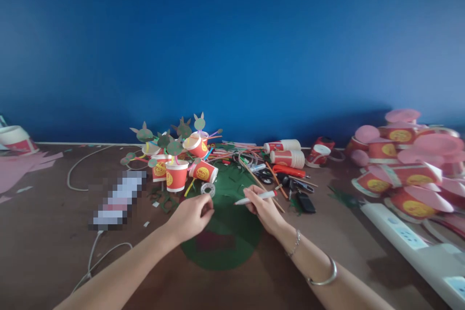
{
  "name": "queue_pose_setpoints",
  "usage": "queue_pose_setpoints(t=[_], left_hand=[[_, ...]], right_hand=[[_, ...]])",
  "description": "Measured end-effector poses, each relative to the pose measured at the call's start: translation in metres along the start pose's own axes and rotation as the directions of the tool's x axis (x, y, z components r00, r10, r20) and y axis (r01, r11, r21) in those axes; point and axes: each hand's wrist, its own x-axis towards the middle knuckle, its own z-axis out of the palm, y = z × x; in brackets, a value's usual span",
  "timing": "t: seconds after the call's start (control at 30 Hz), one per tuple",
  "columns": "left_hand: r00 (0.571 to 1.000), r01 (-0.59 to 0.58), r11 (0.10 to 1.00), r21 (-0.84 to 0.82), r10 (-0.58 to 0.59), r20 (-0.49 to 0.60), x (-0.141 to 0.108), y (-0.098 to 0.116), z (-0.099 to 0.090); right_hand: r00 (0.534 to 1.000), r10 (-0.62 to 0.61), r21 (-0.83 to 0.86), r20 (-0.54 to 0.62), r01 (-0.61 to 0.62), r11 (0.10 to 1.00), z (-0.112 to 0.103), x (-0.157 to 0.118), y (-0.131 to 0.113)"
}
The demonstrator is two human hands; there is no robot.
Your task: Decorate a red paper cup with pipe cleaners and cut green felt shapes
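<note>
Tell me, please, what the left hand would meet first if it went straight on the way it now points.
Probably the tape roll, just beyond the knuckles of the left hand; depth is unclear, so they may already touch.

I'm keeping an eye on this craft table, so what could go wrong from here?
The marker in the right hand has its narrow end over the green paper; if uncapped, which I can't tell, it might leave a stray mark.

The upright red cup stands just beyond the left hand, so a careless reach could tip it.

The white cable runs close to the left forearm and might get snagged.
</note>
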Motion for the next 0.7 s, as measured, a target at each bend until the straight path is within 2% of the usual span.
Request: queue_pose_setpoints(t=[0.03,0.13,0.23,0.37,0.53,0.63,0.7], left_hand=[[0.999,0.035,0.995,-0.096,-0.033,0.02,0.001,-0.008,0.001],[0.996,0.077,0.942,-0.326,-0.085,-0.009,0.005,-0.025,0.006],[0.99,0.102,0.883,-0.458,-0.137,-0.044,0.008,-0.033,0.009],[0.981,0.156,0.847,-0.509,-0.194,-0.023,0.009,-0.034,0.01],[0.977,0.197,0.823,-0.533,-0.212,0.035,0.01,-0.032,0.008],[0.978,0.194,0.804,-0.562,-0.204,0.045,0.01,-0.033,0.007],[0.977,0.201,0.793,-0.575,-0.208,0.054,0.01,-0.034,0.007]], right_hand=[[1.0,0.015,-0.008,0.014,-0.015,1.0,0.0,0.0,-0.001],[0.997,0.064,-0.061,0.041,-0.062,0.996,0.003,-0.001,-0.007],[0.992,0.129,-0.035,0.01,-0.129,0.991,0.01,-0.001,-0.014],[0.978,0.209,0.039,-0.018,-0.208,0.977,0.026,-0.002,-0.017],[0.993,0.106,-0.078,-0.061,-0.11,0.991,0.037,-0.006,-0.01],[0.998,0.039,-0.119,-0.055,-0.046,0.992,0.033,-0.008,-0.006],[0.999,0.046,-0.199,-0.018,-0.049,0.979,0.028,-0.009,-0.005]])
